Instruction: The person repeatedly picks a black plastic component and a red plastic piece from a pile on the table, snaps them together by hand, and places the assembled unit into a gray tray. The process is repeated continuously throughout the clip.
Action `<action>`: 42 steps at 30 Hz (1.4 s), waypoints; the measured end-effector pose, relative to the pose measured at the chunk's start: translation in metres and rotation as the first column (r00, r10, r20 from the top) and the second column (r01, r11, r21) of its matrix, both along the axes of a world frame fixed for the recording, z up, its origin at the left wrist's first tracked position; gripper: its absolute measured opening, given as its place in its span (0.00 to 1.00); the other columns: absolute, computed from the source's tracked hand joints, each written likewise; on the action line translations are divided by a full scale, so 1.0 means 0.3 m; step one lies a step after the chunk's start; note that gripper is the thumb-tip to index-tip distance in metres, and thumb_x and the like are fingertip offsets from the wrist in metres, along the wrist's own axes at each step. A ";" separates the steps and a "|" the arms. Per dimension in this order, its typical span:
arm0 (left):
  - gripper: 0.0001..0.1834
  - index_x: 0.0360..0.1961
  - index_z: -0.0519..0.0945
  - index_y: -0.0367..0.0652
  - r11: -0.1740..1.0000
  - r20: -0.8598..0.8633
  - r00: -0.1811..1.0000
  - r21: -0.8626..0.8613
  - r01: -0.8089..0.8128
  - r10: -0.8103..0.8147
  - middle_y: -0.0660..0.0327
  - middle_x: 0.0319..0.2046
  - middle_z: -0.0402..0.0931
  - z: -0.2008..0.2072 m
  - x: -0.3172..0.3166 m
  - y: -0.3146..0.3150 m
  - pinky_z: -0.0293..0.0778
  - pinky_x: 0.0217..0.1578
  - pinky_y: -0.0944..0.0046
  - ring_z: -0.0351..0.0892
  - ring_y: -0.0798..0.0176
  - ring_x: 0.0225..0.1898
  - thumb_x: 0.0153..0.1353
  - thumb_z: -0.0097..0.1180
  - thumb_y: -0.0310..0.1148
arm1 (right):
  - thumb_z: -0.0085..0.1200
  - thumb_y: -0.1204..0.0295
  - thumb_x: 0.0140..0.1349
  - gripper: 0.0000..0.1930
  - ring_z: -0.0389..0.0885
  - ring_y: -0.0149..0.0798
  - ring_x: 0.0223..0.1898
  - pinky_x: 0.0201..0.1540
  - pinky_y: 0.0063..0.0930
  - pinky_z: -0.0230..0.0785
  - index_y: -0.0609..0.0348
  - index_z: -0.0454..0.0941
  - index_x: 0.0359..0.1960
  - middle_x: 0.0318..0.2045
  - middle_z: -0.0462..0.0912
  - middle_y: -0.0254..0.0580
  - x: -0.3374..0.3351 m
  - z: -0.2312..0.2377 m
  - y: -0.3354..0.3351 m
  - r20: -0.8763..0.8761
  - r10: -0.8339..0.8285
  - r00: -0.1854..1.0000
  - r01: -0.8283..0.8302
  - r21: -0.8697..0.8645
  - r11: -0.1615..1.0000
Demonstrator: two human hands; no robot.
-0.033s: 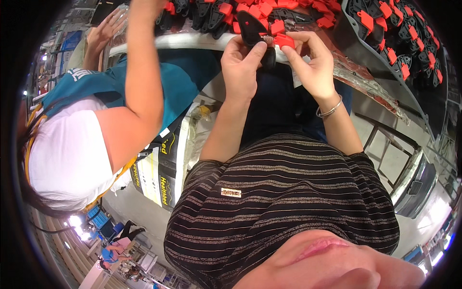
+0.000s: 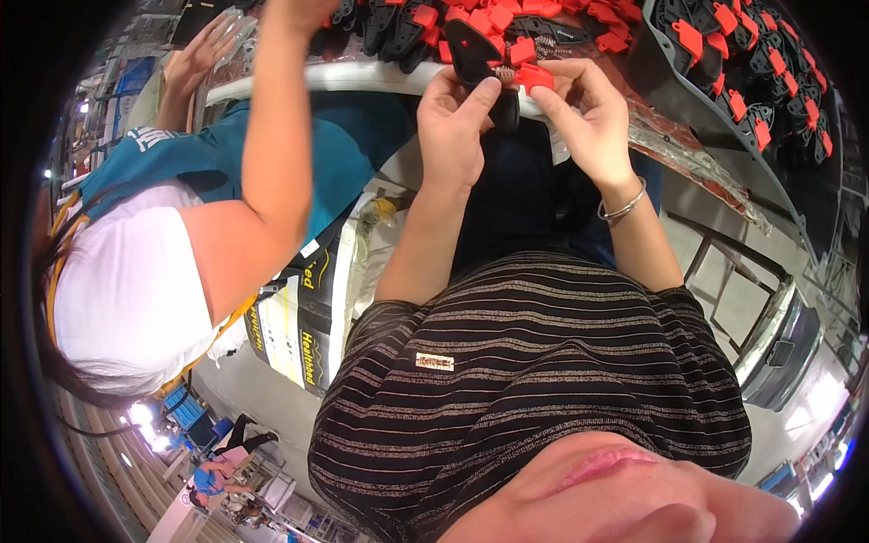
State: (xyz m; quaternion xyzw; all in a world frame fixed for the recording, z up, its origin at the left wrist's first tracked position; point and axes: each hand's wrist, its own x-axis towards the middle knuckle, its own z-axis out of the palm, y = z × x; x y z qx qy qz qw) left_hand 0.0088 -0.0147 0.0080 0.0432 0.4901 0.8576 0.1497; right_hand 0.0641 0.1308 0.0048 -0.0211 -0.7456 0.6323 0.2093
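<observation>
My left hand (image 2: 454, 122) is closed on a black plastic part (image 2: 471, 50) with a curved, tapering body. A small metal coil spring (image 2: 503, 74) sticks out from this part beside my left thumb. Between the thumb and fingers of my right hand (image 2: 588, 118) is a red plastic piece (image 2: 532, 76), held close to the spring. Whether the red piece touches the spring, I cannot tell. Both hands are over the near edge of the worktable, and my left palm hides some of the black part.
Red pieces (image 2: 493, 16) and several black parts (image 2: 389, 34) lie heaped beyond my hands. At the right, a grey bin (image 2: 674, 90) contains black parts with red pieces on them. To my left sits a co-worker in a teal apron (image 2: 312, 154), one arm (image 2: 276, 136) stretched toward the heap.
The co-worker's raised forearm has shifted slightly to the right. My hands keep their hold, with barely any movement.
</observation>
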 end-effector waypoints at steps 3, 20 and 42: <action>0.12 0.42 0.73 0.34 0.997 0.055 0.996 -0.031 0.073 -0.071 0.61 0.34 0.79 0.012 0.018 -0.003 0.72 0.26 0.78 0.78 0.74 0.31 0.57 0.58 0.22 | 0.58 0.77 0.58 0.10 0.76 0.22 0.33 0.37 0.16 0.68 0.64 0.74 0.41 0.31 0.81 0.32 0.004 0.004 0.004 0.063 0.092 0.994 -0.061 -0.387 0.920; 0.13 0.51 0.71 0.35 0.991 -0.052 0.992 0.069 0.116 -0.112 0.59 0.44 0.76 -0.010 0.040 0.010 0.73 0.42 0.70 0.76 0.69 0.42 0.66 0.48 0.27 | 0.59 0.75 0.58 0.10 0.76 0.22 0.32 0.35 0.16 0.68 0.63 0.73 0.40 0.32 0.81 0.35 -0.021 -0.027 -0.002 0.001 0.189 0.982 -0.163 -0.498 0.852; 0.13 0.50 0.65 0.39 0.987 -0.137 0.983 0.088 0.133 -0.120 0.64 0.37 0.71 -0.018 0.045 0.023 0.68 0.30 0.71 0.69 0.73 0.34 0.67 0.47 0.30 | 0.54 0.76 0.61 0.11 0.76 0.27 0.37 0.38 0.22 0.72 0.64 0.67 0.42 0.37 0.78 0.41 -0.066 -0.014 -0.064 -0.067 0.117 0.991 -0.134 -0.490 0.861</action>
